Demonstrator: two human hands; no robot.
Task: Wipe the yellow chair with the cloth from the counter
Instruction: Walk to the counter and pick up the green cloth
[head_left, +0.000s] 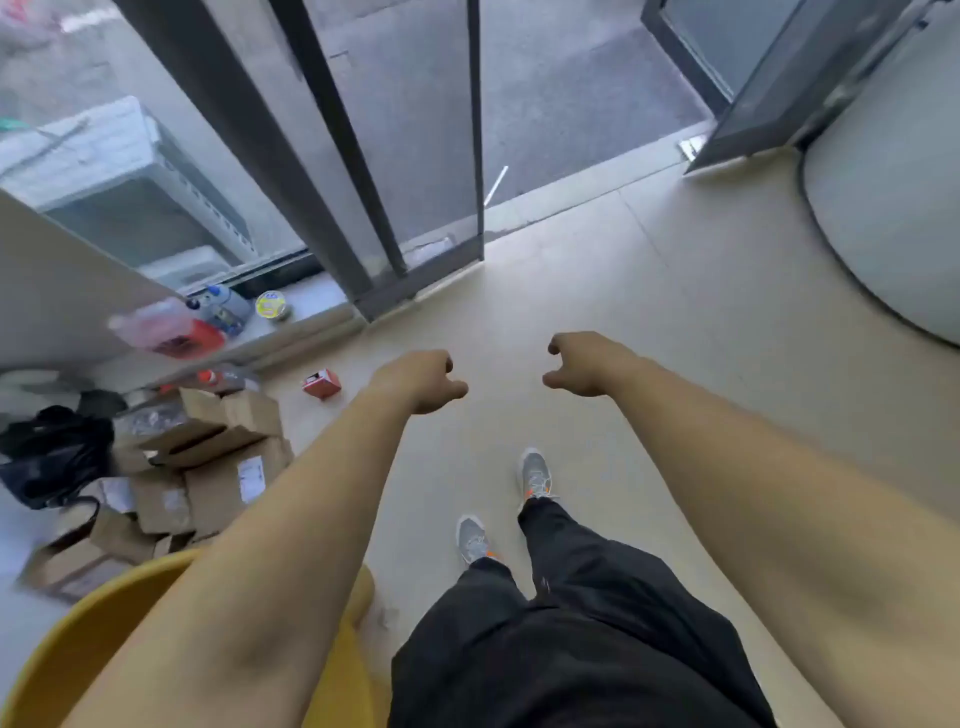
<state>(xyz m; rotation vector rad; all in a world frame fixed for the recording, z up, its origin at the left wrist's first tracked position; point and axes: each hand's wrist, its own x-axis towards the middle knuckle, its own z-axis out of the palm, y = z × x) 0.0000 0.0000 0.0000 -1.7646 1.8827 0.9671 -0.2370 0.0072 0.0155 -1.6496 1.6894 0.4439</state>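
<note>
The yellow chair shows only as a curved yellow shell at the bottom left, partly hidden under my left forearm. My left hand hangs over the beige floor ahead of me, fingers curled in loosely, holding nothing. My right hand is level with it a little to the right, fingers also curled and empty. No cloth and no counter are in view. I am standing; my legs and grey shoes show below my hands.
Several cardboard boxes and a black bag are piled left of the chair. A small red box lies on the floor. Bottles and a tin sit on a low sill. A glass door frame stands ahead, a round white column at right.
</note>
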